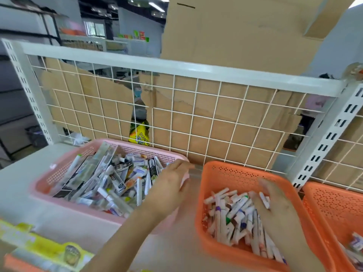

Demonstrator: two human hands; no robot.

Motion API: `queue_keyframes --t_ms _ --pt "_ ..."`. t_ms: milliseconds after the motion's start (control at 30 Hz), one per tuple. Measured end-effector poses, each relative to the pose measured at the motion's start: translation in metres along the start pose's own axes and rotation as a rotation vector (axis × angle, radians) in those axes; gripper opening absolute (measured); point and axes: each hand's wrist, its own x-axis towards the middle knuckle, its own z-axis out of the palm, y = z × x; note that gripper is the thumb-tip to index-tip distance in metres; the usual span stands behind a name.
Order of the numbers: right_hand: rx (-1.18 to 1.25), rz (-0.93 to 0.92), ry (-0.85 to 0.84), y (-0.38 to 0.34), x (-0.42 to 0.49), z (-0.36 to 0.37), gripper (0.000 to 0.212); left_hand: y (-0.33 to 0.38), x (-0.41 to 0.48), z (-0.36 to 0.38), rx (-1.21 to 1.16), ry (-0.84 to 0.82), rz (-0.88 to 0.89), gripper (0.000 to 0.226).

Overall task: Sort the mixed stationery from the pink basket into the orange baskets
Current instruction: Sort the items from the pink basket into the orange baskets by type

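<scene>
— Yellow packets (45, 246) nearest, left?
— Yes. Then orange basket (222, 173) of white markers (231, 218), right; right hand (279, 211) above, blurred, grip unclear.
— And left hand (172, 179)?
— Over right rim of pink basket (59, 169), fingers loosely straight, empty.
— And mixed stationery (110, 179)?
— Heaped inside pink basket. Beyond, wire grid (196, 114), cardboard (225, 36).

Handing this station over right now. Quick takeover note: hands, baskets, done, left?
Left hand: open, at the right rim of the pink basket, apparently holding nothing.
Right hand: low over the near orange basket, a white marker at its fingers; blur hides whether it grips it.
Done: a pile of markers lies in that basket; a few items lie in the far-right orange basket.
Left: the pink basket is heaped with mixed stationery.
</scene>
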Motion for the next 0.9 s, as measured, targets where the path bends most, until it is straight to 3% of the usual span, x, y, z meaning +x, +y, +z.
queue_keyframes --t_ms 167,467,667,900 --pt "-0.036 -0.021 -0.051 -0.029 0.013 0.029 0.045 -0.06 -0.014 -0.048 0.12 0.04 -0.045 0.03" --pt "-0.032 -0.14 -0.156 -0.096 0.044 0.107 0.03 -0.147 -0.001 -0.087 0.256 -0.144 -0.054 0.035" --pt "-0.317 -0.119 -0.299 -0.129 0.065 0.155 0.011 -0.185 0.026 -0.083 0.344 -0.33 0.044 0.041" --pt "-0.437 -0.02 -0.344 -0.136 0.078 0.183 0.034 -0.202 0.051 -0.06 0.462 -0.415 0.168 0.041"
